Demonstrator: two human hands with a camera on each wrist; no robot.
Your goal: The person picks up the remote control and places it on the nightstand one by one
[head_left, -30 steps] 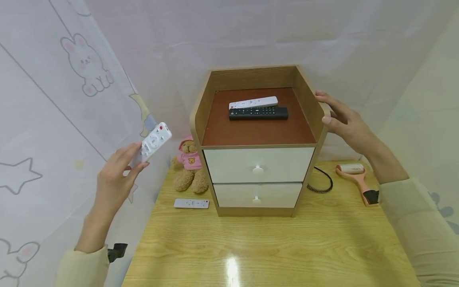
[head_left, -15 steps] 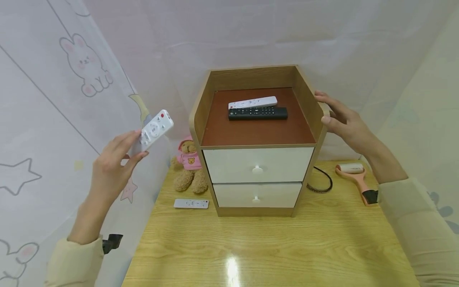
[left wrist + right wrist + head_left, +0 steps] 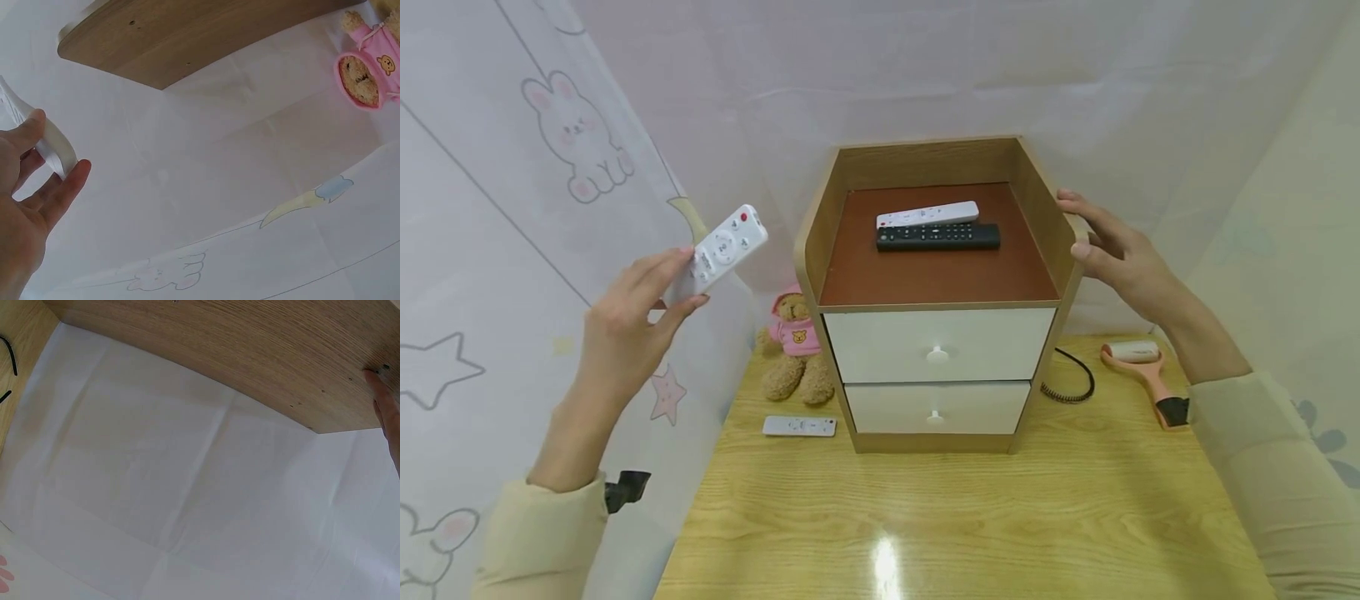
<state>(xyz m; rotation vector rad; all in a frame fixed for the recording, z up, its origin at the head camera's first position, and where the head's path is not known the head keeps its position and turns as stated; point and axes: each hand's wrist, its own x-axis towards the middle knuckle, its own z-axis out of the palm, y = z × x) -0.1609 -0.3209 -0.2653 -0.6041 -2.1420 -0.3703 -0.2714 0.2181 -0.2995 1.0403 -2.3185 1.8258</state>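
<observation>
White remote [image 3: 727, 243]: up in the air left of the cabinet [image 3: 887, 346], tilted, red-button end pointing up and right, apart from every surface.
Left hand [image 3: 625, 317]: pinching the lower end of that remote between thumb and fingers.
Teddy bear [image 3: 799, 337]: seated just beside the cabinet, in a pink hooded top.
Tabletop remote [image 3: 799, 426]: white, lying flat before the bear on the tabletop [image 3: 962, 508], untouched.
Cabinet top: a white shelf remote [image 3: 928, 214] lies just behind a black remote [image 3: 938, 237]; whether they touch is hard to tell.
Right hand [image 3: 1123, 262]: thumb and fingers spread, touching the front end of the cabinet's right side panel; probably steadying it.
Black cord [image 3: 1070, 396]: partly coiled, near the cabinet's right side.
Lint roller [image 3: 1152, 383]: farther right, lying down.
Progress: seemingly partway; two remotes rest on the cabinet top, one is off any support and not yet set down, one remains on the tabletop.
Change since a second ago: the left hand and its remote are higher; the right hand, cabinet and resting remotes look the same.
</observation>
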